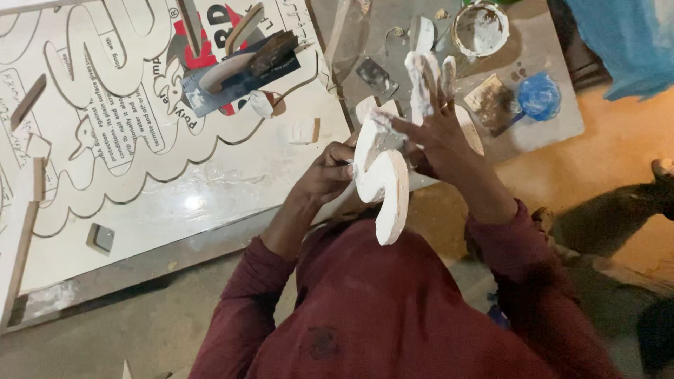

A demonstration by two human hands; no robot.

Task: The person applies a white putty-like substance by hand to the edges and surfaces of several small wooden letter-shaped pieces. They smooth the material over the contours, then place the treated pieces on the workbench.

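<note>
A white curved, S-shaped cut-out piece is held up in front of my chest, coated in white paste. My left hand grips it from the left side. My right hand is at the piece's upper end with its fingers spread. Those fingers are smeared with white paste, and the thumb touches the top of the piece.
A large white board with curved shapes cut out of it lies at left, with wood offcuts and a dark block on it. Behind my hands are a tub of white paste, a blue lid and a scraper. A blue cloth hangs at top right.
</note>
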